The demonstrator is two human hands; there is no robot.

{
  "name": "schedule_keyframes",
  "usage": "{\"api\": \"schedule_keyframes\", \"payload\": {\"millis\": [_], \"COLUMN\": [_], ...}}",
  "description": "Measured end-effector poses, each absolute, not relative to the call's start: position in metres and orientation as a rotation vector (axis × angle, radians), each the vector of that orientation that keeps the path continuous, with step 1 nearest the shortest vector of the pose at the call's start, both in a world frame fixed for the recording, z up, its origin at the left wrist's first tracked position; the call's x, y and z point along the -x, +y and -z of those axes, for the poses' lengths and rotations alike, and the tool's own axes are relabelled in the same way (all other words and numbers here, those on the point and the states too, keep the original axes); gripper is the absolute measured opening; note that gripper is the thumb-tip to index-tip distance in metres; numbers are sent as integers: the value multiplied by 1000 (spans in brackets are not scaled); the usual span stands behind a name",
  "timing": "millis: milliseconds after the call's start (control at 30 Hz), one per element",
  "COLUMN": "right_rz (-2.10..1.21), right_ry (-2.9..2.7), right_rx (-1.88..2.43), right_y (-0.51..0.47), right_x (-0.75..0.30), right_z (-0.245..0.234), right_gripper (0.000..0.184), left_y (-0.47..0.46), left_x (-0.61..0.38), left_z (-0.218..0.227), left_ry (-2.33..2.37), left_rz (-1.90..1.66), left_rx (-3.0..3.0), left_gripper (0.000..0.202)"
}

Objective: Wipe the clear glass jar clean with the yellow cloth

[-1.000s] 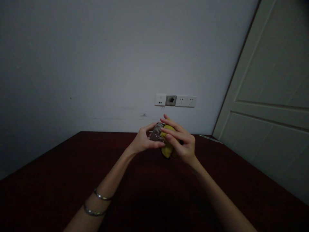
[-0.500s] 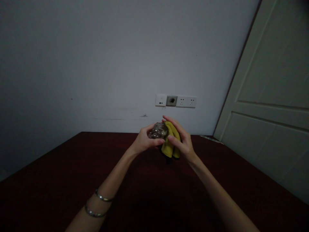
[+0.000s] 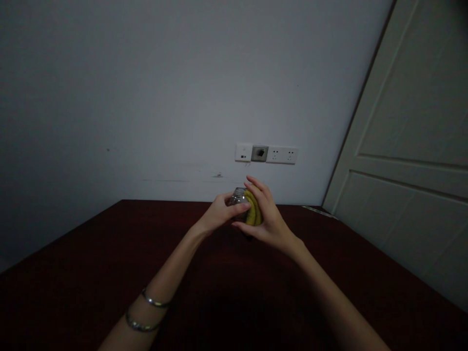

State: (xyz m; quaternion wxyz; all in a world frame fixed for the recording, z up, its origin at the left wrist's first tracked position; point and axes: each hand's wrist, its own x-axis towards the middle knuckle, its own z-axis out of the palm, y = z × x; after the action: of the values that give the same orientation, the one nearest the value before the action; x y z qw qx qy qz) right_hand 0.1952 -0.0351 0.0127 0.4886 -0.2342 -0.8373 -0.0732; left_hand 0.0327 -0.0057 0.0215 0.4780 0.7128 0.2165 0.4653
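Observation:
A small clear glass jar [image 3: 239, 196] is raised above the table, with its threaded neck showing at the top. Wrapped round the jar's left side, my left hand [image 3: 223, 210] grips it, the thumb lying across the front. A yellow cloth [image 3: 254, 209] with a dark edge is pressed against the jar's right side. My right hand [image 3: 268, 214] holds the cloth, fingers over the top and thumb underneath. The jar's lower part is hidden behind my fingers and the cloth.
The dark red table [image 3: 146, 253] runs back to a pale wall [image 3: 164, 97]. A row of wall sockets [image 3: 266, 153] sits above its far edge. At right stands a panelled door [image 3: 409, 146]. A flat strip [image 3: 320, 211] lies at the table's back right edge.
My right hand has moved left and wrapped the cloth closer round the jar, with its thumb now lower. The jar has turned, so its neck shows upward. My left hand stays on the jar.

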Motion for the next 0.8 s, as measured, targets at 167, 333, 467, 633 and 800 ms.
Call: {"api": "schedule_keyframes", "payload": {"millis": [167,333,467,633,800], "right_rz": [34,-214,-573,-760,-733], "right_ry": [-1941,-1743,-1537,-1458,-1450], "right_rx": [568,641,699,733,742], "right_y": [-31,-26,-23,-26,-26], "right_x": [-194,-195,-191,-187,-183], "right_z": [-9,-4,-6,-11,-11], "right_gripper": [88,85,85,82,83], "left_y": [0,8,12,5,2], "left_x": [-25,-13,-9,-12,-17], "left_z": [-19,-13,-10,-14,-15], "left_ry": [515,502,545,652,514], "left_rz": [-1010,-705,-849,-995,-1017], "left_rx": [-1825,-1849,-1894,-1914,-1994], "left_gripper": [55,78,104,117,92]}}
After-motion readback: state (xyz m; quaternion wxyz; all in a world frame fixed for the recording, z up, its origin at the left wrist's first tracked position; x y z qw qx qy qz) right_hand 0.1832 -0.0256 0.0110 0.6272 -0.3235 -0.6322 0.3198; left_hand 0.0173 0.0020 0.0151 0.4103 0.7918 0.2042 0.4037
